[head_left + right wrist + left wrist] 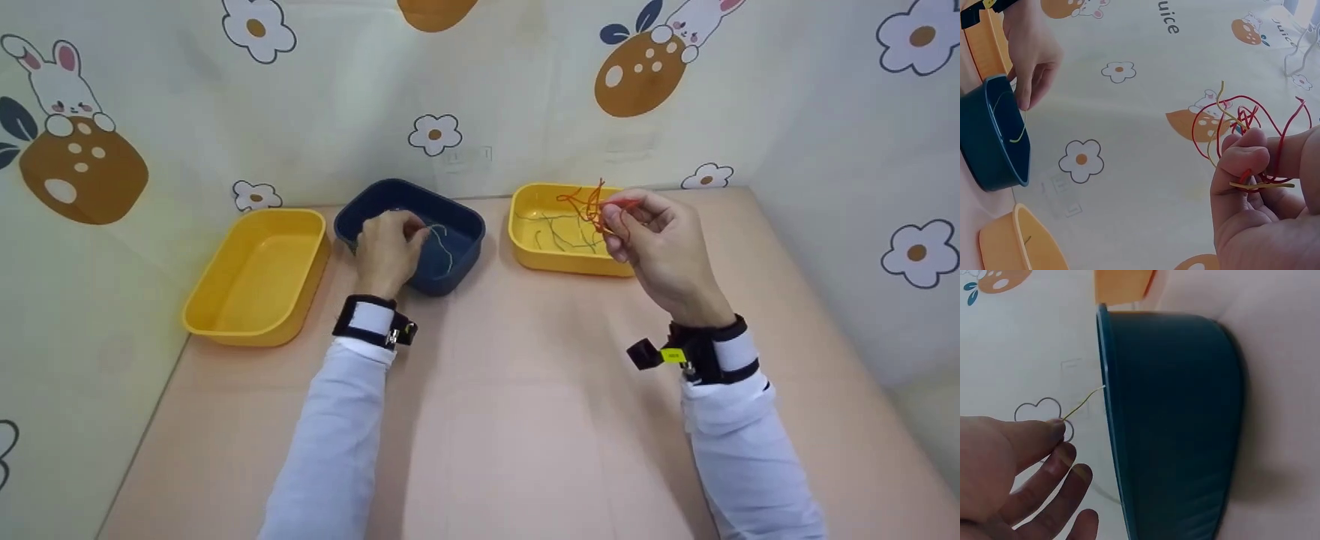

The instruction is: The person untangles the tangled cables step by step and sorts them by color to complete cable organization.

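Note:
In the head view my left hand (386, 251) is over the dark blue tray (444, 285). Its thumb and index finger pinch a thin yellow-green string (1081, 404), whose loose end hangs towards the tray. My right hand (664, 247) is raised at the right yellow tray (574, 264) and grips a loose tangle of red strings (589, 206). The right wrist view shows a yellowish string (1220, 93) among the red loops in that hand. Greenish strings (553, 229) lie spread in the right yellow tray. The fingers partly hide the tangle.
Another yellow tray (259, 277) stands at the left, close beside the dark blue one. The trays sit on a pinkish table (517, 420). A patterned sheet (352, 112) with bunnies and flowers rises behind them.

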`<state>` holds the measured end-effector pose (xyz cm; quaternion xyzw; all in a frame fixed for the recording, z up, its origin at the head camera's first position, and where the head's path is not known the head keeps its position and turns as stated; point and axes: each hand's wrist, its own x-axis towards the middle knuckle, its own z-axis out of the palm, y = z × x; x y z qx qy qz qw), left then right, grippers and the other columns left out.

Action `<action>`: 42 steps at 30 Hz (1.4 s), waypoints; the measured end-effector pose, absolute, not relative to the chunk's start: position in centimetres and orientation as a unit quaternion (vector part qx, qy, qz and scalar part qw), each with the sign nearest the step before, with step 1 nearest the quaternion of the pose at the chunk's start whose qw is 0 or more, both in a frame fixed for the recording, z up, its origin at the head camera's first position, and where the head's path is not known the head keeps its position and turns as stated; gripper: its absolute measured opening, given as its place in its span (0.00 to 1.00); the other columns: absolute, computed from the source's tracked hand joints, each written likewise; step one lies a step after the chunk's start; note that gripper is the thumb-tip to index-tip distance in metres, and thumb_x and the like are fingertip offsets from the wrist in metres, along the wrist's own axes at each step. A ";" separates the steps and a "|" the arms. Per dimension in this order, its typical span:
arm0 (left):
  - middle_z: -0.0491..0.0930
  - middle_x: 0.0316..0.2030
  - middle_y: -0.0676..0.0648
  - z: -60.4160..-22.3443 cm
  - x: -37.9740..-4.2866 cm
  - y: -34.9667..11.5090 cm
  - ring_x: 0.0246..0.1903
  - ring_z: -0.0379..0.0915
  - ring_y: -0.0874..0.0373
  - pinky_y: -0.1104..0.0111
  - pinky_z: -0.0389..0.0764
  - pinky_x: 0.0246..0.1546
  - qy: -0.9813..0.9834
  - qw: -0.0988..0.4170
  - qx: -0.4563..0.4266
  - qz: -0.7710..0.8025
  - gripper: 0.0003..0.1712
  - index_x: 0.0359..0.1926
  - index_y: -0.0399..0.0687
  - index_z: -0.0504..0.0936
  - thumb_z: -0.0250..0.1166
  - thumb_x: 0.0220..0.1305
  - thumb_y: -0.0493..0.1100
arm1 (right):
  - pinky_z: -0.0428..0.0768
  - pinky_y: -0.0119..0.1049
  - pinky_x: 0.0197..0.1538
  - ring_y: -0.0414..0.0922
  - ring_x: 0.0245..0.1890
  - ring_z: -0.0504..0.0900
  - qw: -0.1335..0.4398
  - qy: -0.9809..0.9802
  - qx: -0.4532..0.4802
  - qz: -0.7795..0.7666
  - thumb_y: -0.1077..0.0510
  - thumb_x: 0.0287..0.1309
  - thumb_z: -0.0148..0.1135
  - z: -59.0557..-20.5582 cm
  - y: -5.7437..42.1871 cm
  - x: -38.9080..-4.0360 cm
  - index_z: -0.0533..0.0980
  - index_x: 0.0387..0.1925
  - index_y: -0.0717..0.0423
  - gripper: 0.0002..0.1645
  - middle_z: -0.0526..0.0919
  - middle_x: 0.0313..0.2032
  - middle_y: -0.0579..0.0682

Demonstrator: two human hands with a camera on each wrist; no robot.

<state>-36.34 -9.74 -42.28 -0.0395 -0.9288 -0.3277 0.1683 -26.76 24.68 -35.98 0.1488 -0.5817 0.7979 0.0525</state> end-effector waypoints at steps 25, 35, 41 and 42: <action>0.91 0.39 0.42 -37.8 -26.6 0.4 0.37 0.87 0.46 0.65 0.88 0.37 -0.678 0.018 -0.281 -0.679 0.11 0.49 0.39 0.89 0.71 0.73 0.43 | 0.83 0.31 0.29 0.47 0.24 0.80 0.138 -0.701 0.240 0.657 0.66 0.69 0.69 -36.5 21.9 -25.8 0.82 0.46 0.70 0.09 0.85 0.34 0.61; 0.88 0.35 0.44 -37.5 -26.7 -0.3 0.32 0.80 0.57 0.70 0.83 0.36 -0.692 0.009 -0.304 -0.654 0.10 0.46 0.36 0.91 0.71 0.72 0.40 | 0.81 0.31 0.27 0.47 0.23 0.78 0.134 -0.701 0.264 0.649 0.68 0.69 0.68 -36.5 21.7 -25.7 0.82 0.46 0.71 0.09 0.84 0.33 0.57; 0.90 0.40 0.48 -37.0 -26.7 -1.3 0.36 0.83 0.59 0.65 0.86 0.38 -0.726 0.046 -0.329 -0.602 0.09 0.45 0.41 0.91 0.70 0.73 0.43 | 0.81 0.30 0.26 0.47 0.23 0.79 0.150 -0.705 0.243 0.649 0.67 0.68 0.69 -36.3 21.8 -25.6 0.83 0.45 0.69 0.08 0.84 0.34 0.63; 0.90 0.40 0.49 -36.9 -26.8 -1.5 0.36 0.83 0.59 0.65 0.86 0.38 -0.731 0.054 -0.331 -0.594 0.09 0.45 0.42 0.91 0.70 0.73 0.43 | 0.81 0.30 0.26 0.47 0.23 0.78 0.152 -0.703 0.239 0.652 0.67 0.69 0.69 -36.2 21.8 -25.6 0.83 0.45 0.70 0.08 0.84 0.34 0.63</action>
